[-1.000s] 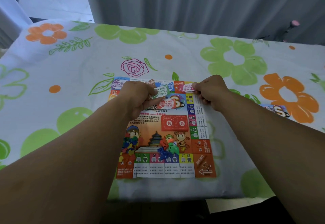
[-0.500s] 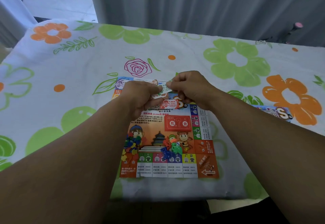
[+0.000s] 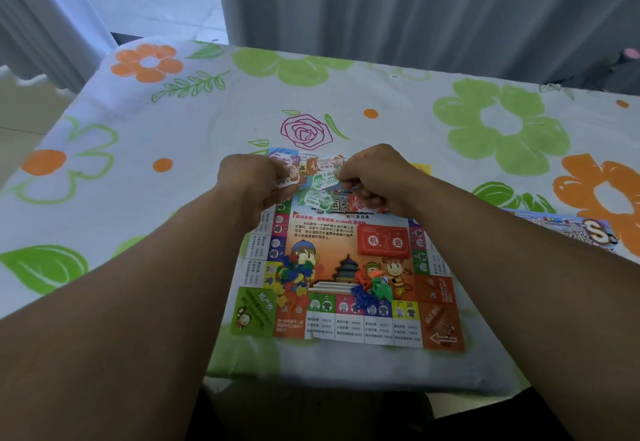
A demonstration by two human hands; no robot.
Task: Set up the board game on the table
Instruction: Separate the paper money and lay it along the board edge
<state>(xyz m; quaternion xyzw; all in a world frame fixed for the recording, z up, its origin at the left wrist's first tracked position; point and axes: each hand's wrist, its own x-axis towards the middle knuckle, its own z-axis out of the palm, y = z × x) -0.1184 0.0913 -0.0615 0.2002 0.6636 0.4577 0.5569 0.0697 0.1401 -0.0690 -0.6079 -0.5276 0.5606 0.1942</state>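
1. Two hands meet over the far edge of the game board (image 3: 346,267), which lies flat on the flowered tablecloth (image 3: 138,198) close to the table's near edge, about midway along it.
2. The left hand (image 3: 254,184) has its fingers curled, and its fingertips pinch a small white-and-red paper note (image 3: 285,182) above the board's far left corner.
3. The right hand (image 3: 377,180) is also curled, with thumb and fingertips pinching the edge of a green play-money note (image 3: 323,180). Whether it holds more notes underneath cannot be told.
4. A second green note (image 3: 313,198) lies on the board just nearer than the hands and between them.
5. A red card deck (image 3: 383,240) marked with a question mark sits on the board's right half, apart from both hands.
6. A heap of mixed coloured plastic pieces (image 3: 294,276) rests on the board towards its near left corner.
7. A smaller cluster of blue and green pieces (image 3: 372,290) lies near the middle of the board's near side, with a white die (image 3: 384,280) touching it.
8. A printed game box (image 3: 571,232) lies on the tablecloth at the table's right edge, well apart from the board.
9. A grey curtain (image 3: 415,7) hangs behind the table's far edge.
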